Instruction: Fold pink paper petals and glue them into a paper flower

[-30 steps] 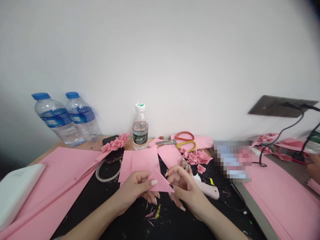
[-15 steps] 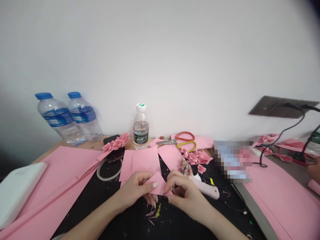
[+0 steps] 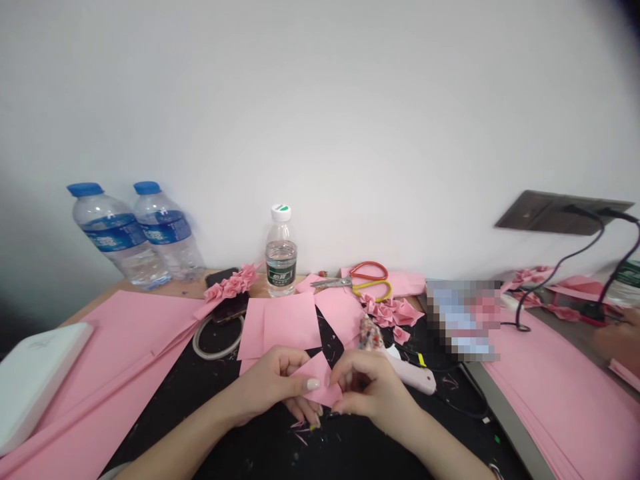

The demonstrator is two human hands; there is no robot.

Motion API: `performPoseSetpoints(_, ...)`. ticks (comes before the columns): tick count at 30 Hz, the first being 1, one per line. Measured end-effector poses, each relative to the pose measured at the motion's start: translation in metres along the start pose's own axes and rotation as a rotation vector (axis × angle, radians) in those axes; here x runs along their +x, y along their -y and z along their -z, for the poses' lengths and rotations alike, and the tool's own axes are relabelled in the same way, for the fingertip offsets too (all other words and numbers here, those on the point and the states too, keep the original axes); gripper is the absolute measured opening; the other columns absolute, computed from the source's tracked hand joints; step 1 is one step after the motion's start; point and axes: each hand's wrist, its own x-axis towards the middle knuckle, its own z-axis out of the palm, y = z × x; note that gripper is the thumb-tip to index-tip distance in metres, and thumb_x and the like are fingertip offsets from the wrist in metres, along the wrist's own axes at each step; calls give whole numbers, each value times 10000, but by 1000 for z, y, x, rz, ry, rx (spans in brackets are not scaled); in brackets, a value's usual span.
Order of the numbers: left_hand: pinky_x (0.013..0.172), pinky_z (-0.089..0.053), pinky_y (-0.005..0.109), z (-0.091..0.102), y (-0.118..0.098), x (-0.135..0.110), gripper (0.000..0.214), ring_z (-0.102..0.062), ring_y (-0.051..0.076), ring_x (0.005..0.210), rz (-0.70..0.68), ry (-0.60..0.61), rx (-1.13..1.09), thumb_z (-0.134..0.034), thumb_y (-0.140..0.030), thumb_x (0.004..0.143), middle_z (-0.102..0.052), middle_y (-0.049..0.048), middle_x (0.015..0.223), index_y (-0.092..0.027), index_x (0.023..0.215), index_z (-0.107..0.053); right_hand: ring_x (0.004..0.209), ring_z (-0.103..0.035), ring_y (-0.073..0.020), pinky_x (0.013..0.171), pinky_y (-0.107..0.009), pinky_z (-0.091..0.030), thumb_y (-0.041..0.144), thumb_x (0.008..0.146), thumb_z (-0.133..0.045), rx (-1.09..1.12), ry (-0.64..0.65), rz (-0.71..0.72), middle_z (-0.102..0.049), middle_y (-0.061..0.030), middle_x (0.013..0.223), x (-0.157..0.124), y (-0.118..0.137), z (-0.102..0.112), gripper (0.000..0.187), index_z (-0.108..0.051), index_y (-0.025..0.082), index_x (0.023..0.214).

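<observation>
A small piece of pink paper [image 3: 317,377] is held up between both hands over the black mat [image 3: 240,440]. My left hand [image 3: 283,383] pinches its left side, thumb on top and fingers beneath. The fingertips of my right hand [image 3: 367,383] are closed on its right edge. Larger pink paper squares [image 3: 290,323] lie just beyond my left hand. Beyond my right hand rests a pale pink hot glue gun [image 3: 413,377] with a speckled nozzle end. Folded pink paper roses [image 3: 390,310] sit behind it, and small paper scraps [image 3: 300,437] lie below my hands.
Scissors [image 3: 367,283] with red and yellow handles lie near the wall. A small water bottle [image 3: 281,257] and two larger bottles [image 3: 160,230] stand at the back. A tape roll [image 3: 197,347], white box [image 3: 40,380] and large pink sheets [image 3: 565,393] flank the mat. Another person's hand [image 3: 617,340] shows at right.
The paper has turned slightly between my hands, and its right corner now shows more. My right hand has shifted a little rightward and down. At the right edge, the other person's hand reaches further in.
</observation>
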Motion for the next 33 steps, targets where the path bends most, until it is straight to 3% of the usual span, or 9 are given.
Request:
performPoseSetpoints(5, 402, -454, 168, 0, -3, -2, 222, -678, 174, 504, 61, 61, -53, -684, -305, 714, -715, 81, 638, -109, 760, -590, 459, -446, -83, 450, -205, -311, 277, 606, -794, 113, 31, -100, -534, 34, 543, -1, 7, -1, 212, -657, 143, 698)
performPoseSetpoints(13, 523, -505, 191, -3, -3, -1, 193, -708, 182, 645, 88, 39, -19, -693, -260, 705, -735, 70, 708, -131, 784, -573, 632, -537, -121, 511, -216, -386, 220, 712, -711, 173, -17, -62, -598, -15, 760, 1, 8, -4, 101, -633, 163, 682)
performPoseSetpoints(17, 533, -498, 185, -6, -1, 0, 182, -712, 192, 682, 74, -12, -6, -696, -249, 701, -732, 58, 689, -132, 748, -565, 669, -533, -128, 577, -233, -398, 203, 749, -670, 159, -55, -88, -577, -4, 731, 1, 8, -7, 145, -562, 162, 662)
performPoseSetpoints(23, 549, -496, 195, -11, -1, 2, 154, -710, 194, 694, 33, -80, 4, -664, -232, 720, -724, 56, 754, -122, 789, -579, 635, -511, -123, 528, -225, -383, 256, 770, -631, 241, -143, -141, -558, -16, 772, 2, 11, -13, 210, -485, 166, 649)
performPoseSetpoints(33, 537, -485, 199, -16, 0, 2, 122, -710, 210, 697, 43, -99, 32, -640, -201, 714, -710, 34, 720, -133, 773, -557, 603, -464, -124, 534, -234, -342, 223, 791, -567, 115, -196, -129, -522, -5, 704, 1, 9, -13, 190, -449, 174, 650)
